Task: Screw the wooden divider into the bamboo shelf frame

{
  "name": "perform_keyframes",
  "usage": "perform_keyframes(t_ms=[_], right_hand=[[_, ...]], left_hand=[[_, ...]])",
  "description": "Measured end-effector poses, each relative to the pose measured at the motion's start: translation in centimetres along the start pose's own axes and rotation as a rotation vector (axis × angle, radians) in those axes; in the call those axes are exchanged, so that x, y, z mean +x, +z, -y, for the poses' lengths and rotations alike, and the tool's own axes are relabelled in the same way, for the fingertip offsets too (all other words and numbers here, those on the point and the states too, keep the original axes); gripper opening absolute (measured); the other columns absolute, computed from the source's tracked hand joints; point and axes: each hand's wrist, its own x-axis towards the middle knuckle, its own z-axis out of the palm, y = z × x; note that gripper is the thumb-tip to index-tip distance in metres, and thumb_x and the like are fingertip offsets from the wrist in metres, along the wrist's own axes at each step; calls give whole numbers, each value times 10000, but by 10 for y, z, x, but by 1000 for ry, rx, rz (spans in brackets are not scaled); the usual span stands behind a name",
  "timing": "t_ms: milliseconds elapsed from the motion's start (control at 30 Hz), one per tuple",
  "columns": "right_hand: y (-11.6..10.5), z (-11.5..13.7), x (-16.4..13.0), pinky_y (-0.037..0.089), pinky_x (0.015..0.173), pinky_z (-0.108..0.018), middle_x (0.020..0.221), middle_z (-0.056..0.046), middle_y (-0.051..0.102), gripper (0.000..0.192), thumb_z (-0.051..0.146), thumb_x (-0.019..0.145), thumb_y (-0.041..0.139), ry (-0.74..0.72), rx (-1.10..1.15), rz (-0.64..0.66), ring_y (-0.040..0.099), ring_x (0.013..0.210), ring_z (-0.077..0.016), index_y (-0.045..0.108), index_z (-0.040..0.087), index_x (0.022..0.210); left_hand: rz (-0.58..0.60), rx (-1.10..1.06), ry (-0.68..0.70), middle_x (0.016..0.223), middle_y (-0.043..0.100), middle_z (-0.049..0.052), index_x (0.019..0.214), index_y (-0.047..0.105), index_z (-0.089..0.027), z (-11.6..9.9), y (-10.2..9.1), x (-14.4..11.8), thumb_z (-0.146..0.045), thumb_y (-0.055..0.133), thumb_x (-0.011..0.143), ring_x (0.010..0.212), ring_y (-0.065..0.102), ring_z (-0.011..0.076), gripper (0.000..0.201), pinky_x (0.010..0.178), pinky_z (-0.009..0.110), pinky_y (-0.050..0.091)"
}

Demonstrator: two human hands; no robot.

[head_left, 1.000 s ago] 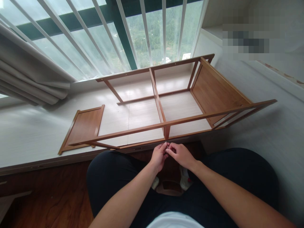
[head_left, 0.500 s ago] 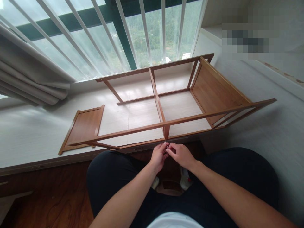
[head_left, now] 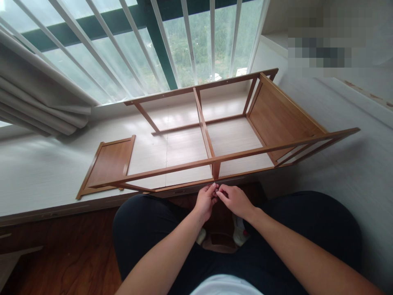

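Barred window [head_left: 201, 49]: spans the upper background, behind the ledge. Pale ledge [head_left: 37, 172]: runs along the foot of the window and serves as the support surface.

Wooden frame [head_left: 215, 159]: located on the ledge, in front of the seated person, its near side along the ledge's front edge. It consists of two long openwork sides, rear and front, set apart from each other.

End panel [head_left: 285, 119]: stands between the two sides at the right-hand end; this end appears complete. Loose panel [head_left: 110, 162]: lies flat on the ledge at the left-hand end, with the front side's upper rail crossing above its near edge in this view. It is not fitted between the sides, and that end of the frame is open.

Cross-piece [head_left: 204, 127]: bridges the two sides near mid-length and meets the front side at the centre post [head_left: 216, 169]. Judged by fit, the work stands partway: right end and middle span are in place; the left end is outstanding.

Left hand [head_left: 205, 201]: just below the centre post, thumb and forefinger pinched together on a small part [head_left: 216, 189]. Right hand [head_left: 236, 199]: directly beside it, thumb and forefinger drawn close at the same part; at this scale, neither the part's type nor whether these fingertips grip it can be confirmed.
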Motion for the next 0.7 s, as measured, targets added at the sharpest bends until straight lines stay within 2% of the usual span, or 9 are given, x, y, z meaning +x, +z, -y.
perform_keyframes(t_ms=[200,433,700], right_hand=[[2,-6,2,308,596,-249,765,-10,686,205,334,939,503,69,54,61,592,668,-155,633,228,821],[9,-16,6,357,622,-244,639,12,644,222,263,935,457,99,202,142,581,631,-145,620,218,792],[11,-16,7,370,610,-245,634,12,639,202,207,898,446,92,245,134,583,618,-141,615,207,788]], left_hand=[[-49,32,-8,713,600,17,858,699,-137,-2,1,0,-476,808,668,626,532,93,404,593,218,404],[-55,25,1,644,537,-11,815,687,-134,-4,4,0,-448,821,655,609,518,91,377,566,208,379],[-55,37,0,644,535,-16,804,683,-139,-5,4,0,-463,835,626,592,501,84,400,551,207,383]])
